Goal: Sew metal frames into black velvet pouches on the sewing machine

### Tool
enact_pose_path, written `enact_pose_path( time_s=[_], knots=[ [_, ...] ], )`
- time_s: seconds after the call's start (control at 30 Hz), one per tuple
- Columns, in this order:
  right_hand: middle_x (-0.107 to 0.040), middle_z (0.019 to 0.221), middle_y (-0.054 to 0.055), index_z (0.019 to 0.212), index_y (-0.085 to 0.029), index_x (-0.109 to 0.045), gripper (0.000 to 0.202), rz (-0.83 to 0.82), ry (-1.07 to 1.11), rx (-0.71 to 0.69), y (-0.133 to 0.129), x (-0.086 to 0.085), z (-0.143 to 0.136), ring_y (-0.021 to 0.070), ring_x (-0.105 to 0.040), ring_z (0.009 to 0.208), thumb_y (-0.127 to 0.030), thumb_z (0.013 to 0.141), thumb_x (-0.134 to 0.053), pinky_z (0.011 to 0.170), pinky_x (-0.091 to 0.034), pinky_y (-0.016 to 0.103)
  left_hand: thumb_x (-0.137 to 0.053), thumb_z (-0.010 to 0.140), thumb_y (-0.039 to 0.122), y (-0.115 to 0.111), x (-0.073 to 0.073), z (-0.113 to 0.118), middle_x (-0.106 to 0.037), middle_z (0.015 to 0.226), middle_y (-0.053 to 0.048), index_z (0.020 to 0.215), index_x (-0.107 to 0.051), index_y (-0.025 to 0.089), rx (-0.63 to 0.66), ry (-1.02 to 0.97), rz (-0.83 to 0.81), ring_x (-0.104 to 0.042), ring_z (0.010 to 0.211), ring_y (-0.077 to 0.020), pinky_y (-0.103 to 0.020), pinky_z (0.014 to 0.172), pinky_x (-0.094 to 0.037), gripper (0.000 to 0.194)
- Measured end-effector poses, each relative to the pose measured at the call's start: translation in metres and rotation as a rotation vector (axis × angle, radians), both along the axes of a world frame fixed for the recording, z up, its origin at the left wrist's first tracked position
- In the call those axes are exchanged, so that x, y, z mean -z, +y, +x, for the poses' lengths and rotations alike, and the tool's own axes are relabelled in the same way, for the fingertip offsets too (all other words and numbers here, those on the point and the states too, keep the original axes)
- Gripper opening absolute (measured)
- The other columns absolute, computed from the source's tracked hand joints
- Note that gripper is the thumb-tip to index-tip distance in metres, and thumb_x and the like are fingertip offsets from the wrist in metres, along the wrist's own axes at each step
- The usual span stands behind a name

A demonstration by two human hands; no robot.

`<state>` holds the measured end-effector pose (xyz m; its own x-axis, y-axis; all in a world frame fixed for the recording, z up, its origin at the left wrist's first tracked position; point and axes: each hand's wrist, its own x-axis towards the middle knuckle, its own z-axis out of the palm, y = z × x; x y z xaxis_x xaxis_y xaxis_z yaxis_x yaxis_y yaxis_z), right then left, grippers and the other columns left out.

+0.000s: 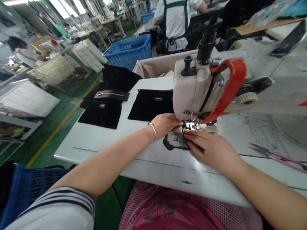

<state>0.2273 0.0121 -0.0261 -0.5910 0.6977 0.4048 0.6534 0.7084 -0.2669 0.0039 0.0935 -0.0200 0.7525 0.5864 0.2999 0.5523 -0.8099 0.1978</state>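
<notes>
My left hand, with a silver bangle at the wrist, reaches to the presser foot of a sewing machine. Its fingers are closed together, their tips hidden close to the foot; what they hold, if anything, is unclear. My right hand lies with fingers stretched out, tips on the metal plate just in front of the foot. A small dark strip shows near those fingertips. Behind my left hand lies a black cloth piece with a small grey label, partly hidden by the machine head.
At the table's left are black labelled pieces and a dark strip with a zipper. Pink-handled scissors lie right. Beyond stand a blue crate, a cloth-lined bin and a person in an apron. Another blue crate is lower left.
</notes>
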Motion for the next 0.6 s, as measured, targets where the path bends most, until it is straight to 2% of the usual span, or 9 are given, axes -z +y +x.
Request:
enact_pose_path(
  time_s=[0.2, 0.37, 0.6],
  knots=[
    [-0.068, 0.115, 0.004, 0.108, -0.018, -0.067, 0.024, -0.059, 0.023, -0.014, 0.001, -0.002, 0.003, 0.0219, -0.063, 0.105, -0.025, 0.094, -0.049, 0.088, -0.053, 0.039, -0.048, 0.094, 0.016, 0.003, -0.003, -0.006, -0.067, 0.117, -0.002, 0.109, -0.068, 0.022, 0.029, 0.030, -0.074, -0.063, 0.107, -0.0144, -0.026, 0.097, -0.050, 0.026],
    [-0.067, 0.116, 0.002, 0.102, -0.019, -0.069, 0.022, -0.116, 0.048, -0.030, 0.003, -0.002, 0.006, 0.0214, -0.061, 0.108, -0.023, 0.094, -0.048, 0.092, -0.050, 0.039, -0.049, 0.084, 0.005, 0.010, -0.009, -0.014, -0.062, 0.126, -0.003, 0.123, -0.061, 0.021, 0.151, 0.149, -0.116, -0.056, 0.118, -0.0170, -0.032, 0.104, -0.045, 0.045],
    [-0.068, 0.113, 0.004, 0.100, -0.019, -0.070, 0.021, -0.109, 0.084, -0.036, 0.002, -0.003, 0.006, 0.0208, -0.062, 0.103, -0.021, 0.092, -0.051, 0.091, -0.049, 0.038, -0.047, 0.085, 0.003, -0.005, -0.013, -0.003, -0.066, 0.118, -0.006, 0.118, -0.064, 0.018, 0.023, 0.167, -0.052, -0.056, 0.117, -0.0191, -0.035, 0.103, -0.045, 0.040]
  ],
)
